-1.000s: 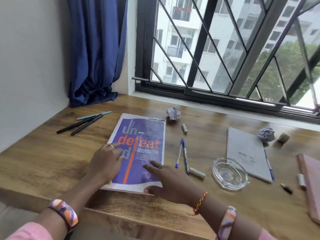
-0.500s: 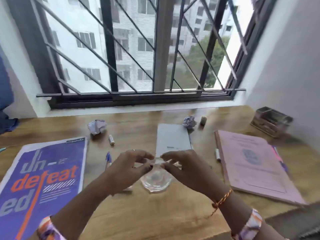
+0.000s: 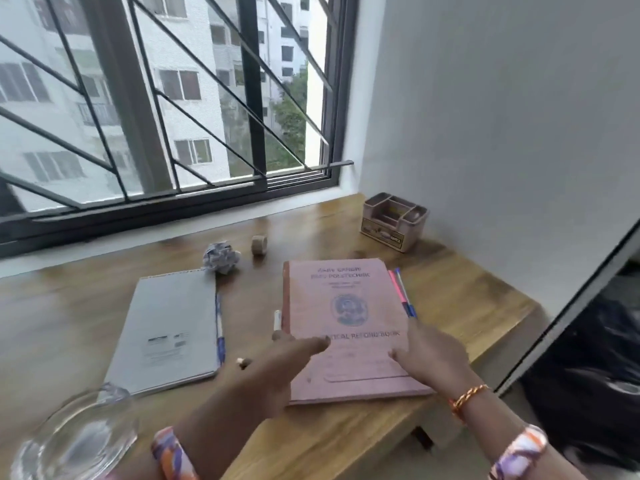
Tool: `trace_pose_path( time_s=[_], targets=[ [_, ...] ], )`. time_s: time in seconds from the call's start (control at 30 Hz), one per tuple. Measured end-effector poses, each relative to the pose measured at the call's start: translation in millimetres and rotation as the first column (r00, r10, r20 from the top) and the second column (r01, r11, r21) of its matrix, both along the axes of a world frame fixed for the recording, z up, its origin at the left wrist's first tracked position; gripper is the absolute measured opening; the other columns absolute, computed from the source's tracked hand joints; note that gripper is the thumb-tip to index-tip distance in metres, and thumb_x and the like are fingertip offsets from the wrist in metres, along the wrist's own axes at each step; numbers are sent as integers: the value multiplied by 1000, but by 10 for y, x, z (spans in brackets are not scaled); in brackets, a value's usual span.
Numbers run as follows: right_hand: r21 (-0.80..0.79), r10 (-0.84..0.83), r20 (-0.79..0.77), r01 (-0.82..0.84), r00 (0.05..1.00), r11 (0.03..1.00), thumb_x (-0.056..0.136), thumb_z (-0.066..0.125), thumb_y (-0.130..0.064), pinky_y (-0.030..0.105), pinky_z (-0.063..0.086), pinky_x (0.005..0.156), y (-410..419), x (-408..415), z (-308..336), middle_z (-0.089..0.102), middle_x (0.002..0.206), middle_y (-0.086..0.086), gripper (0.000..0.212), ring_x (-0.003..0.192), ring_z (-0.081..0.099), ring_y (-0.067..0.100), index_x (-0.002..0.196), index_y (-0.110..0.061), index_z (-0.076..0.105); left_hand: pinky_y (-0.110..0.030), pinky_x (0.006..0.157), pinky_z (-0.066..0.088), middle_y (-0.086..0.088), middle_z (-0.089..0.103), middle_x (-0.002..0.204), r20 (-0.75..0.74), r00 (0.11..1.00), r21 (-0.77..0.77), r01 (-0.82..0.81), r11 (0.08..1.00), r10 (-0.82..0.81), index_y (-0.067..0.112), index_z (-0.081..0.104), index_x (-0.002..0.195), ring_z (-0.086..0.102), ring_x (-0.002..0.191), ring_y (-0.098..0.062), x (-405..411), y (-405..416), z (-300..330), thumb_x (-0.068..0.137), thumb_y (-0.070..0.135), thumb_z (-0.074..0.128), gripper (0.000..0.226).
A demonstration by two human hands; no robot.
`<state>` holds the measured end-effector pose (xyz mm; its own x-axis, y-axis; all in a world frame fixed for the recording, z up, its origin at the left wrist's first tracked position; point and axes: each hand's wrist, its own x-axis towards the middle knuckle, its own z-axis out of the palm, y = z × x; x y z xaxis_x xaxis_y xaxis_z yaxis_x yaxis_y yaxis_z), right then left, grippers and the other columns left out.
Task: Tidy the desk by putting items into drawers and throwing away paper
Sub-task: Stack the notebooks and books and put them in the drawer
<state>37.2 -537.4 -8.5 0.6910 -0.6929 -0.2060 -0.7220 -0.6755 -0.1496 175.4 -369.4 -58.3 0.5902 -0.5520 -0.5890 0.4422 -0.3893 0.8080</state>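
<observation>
**Pens could roll as the record book is lifted**

Both hands, left (image 3: 277,368) and right (image 3: 433,355), rest open-fingered on the pink record book (image 3: 346,320) at the tabletop's (image 3: 467,299) right end, gripping nothing. Pens (image 3: 401,296) tucked against its right edge may scatter; the crumpled paper (image 3: 221,257) waits behind.

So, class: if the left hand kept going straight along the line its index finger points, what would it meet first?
The left hand points up and right, with the fingertip already over the pink book. It would probably meet that cover first, though its height above the cover is unclear.
</observation>
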Motion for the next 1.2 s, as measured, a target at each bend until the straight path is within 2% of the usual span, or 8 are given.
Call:
trace_pose_path(
  time_s=[0.17,0.33,0.47,0.6,0.7,0.83,1.0,1.2],
  targets=[
    [30,-20,89,17,996,999,86,53,-46,31,43,73,-141,0,-103,59,115,5,45,104,58,26,117,-15,45,-32,58,44,-13,63,83,-147,974,-63,-181,982,170,9,57,90,58,71,-23,-330,-142,704,93,11,50,8],
    [239,-81,246,21,966,971,86,54,-43,24,35,54,-256,21,-13,57,93,-3,25,85,58,19,99,-22,49,-47,88,42,-16,60,115,-160,961,-101,-242,965,224,2,51,113,56,114,-34,-189,-231,990,97,7,42,19],
    [424,-120,417,-75,901,903,87,59,-33,21,33,51,-211,117,-32,50,70,-13,22,68,50,10,104,-20,57,-54,83,41,-15,58,89,-71,976,-78,-210,975,205,6,45,115,56,94,-32,-21,-175,1208,96,3,39,20],
    [711,-284,374,-77,883,699,89,59,-27,23,39,48,-77,219,54,51,66,-2,23,60,50,12,69,-18,52,-57,86,41,-18,64,90,-41,982,-134,-189,973,185,2,47,112,63,77,-32,110,17,1380,96,3,39,18],
    [765,-329,391,-105,860,635,89,60,-29,24,40,51,13,320,116,54,71,0,17,62,51,13,80,-14,58,-51,81,51,-14,70,61,-18,981,-197,-194,961,194,3,55,96,69,54,-24,176,230,1408,96,1,38,17],
    [850,-483,452,-199,749,487,90,59,-25,27,46,57,168,476,237,65,73,0,13,66,60,14,82,-16,62,-42,53,57,-12,72,68,-15,961,-308,-267,913,276,5,60,91,70,54,-20,260,573,1412,94,-1,38,23],
    [869,-539,491,-338,685,362,91,57,-20,41,56,72,474,702,408,70,90,6,7,81,64,21,91,-13,60,-50,62,55,-15,72,84,-89,938,-422,-340,841,335,5,62,96,72,63,-24,332,1133,1381,93,-2,36,27],
    [834,-451,548,-498,704,238,91,55,-11,27,56,44,1313,965,655,70,85,11,14,57,70,15,101,-2,59,-54,57,54,-18,74,78,-176,866,-450,-493,745,467,3,61,97,73,66,-30,329,2159,1271,94,-1,34,27]
  ],
)
